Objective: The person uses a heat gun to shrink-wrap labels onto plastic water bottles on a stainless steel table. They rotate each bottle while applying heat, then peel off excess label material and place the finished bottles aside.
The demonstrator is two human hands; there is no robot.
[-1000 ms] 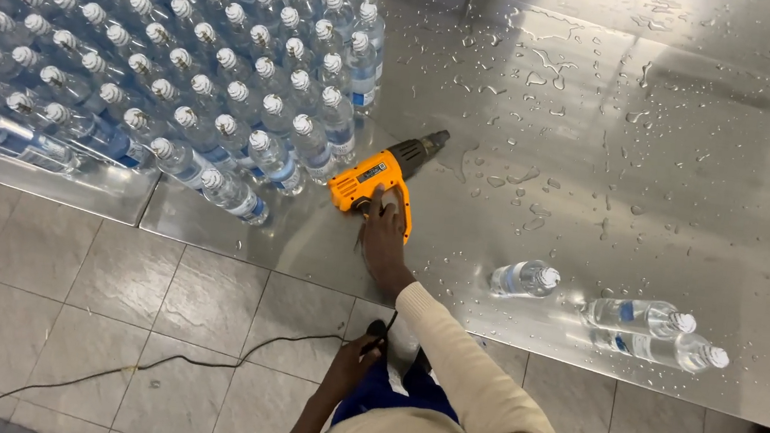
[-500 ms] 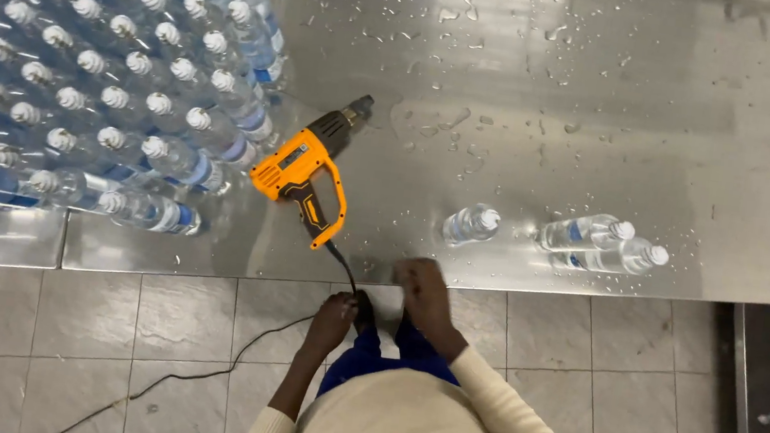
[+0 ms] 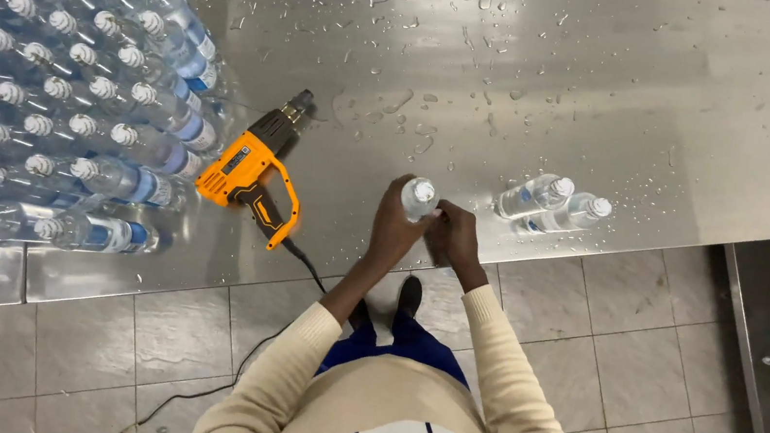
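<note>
I hold a small clear water bottle [image 3: 419,198] upright at the near edge of the steel counter [image 3: 616,88]. My left hand [image 3: 393,232] wraps its body, fingers curled around the plastic and closed on it; the white cap shows above them. My right hand [image 3: 453,240] presses against the bottle's other side, fingers bent — I cannot tell how firmly they grip. The water inside looks clear and reaches close to the neck.

Just to the right, two more bottles [image 3: 553,203] of the same kind lie on their sides, touching each other, white caps pointing away from me, each with a pale blue band of label around the middle. On the far left stands a dense block of bottles [image 3: 59,79], row on row of white caps, blue labels showing on the outer ones — the nearest few lie tipped at the edge of the block.

Between that block and my hands lies an orange and black heat gun [image 3: 250,163], its black cord [image 3: 294,279] trailing off the counter to the tiled floor [image 3: 96,338]. Water drops speckle the steel.
</note>
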